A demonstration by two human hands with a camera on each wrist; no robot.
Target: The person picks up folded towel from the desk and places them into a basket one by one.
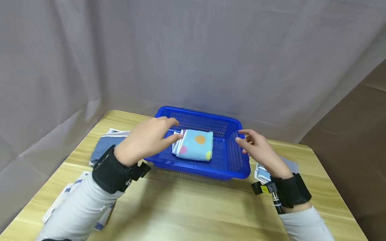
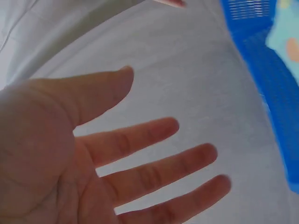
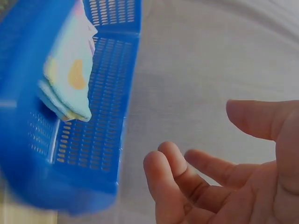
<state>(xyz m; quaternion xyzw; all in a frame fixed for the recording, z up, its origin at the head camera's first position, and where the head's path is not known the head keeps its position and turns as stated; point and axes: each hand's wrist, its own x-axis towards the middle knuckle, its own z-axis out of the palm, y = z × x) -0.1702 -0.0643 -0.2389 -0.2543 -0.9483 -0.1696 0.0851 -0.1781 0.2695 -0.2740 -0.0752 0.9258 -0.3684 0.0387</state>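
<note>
A blue plastic basket point(image 1: 221, 150) with slotted walls stands on the table. Inside it lies a folded light-blue towel point(image 1: 196, 144) with orange, pink and yellow dots, toward the basket's left half. My left hand point(image 1: 147, 139) hovers over the basket's left side, thumb and fingers spread, holding nothing. In the left wrist view the left palm point(image 2: 42, 154) and fingers show bare. My right hand point(image 1: 257, 145) is by the basket's right rim with fingers loosely bent and nothing in them. The right wrist view shows a gap between the right hand point(image 3: 219, 186) and the basket.
Left of the basket lies a folded blue-grey cloth point(image 1: 105, 147). Nearer, a white cloth with blue stripes point(image 1: 60, 197) is partly under the left forearm. Folded cloths point(image 1: 261, 174) lie under the right hand. A grey curtain point(image 1: 193, 60) hangs behind the wooden table point(image 1: 187, 207).
</note>
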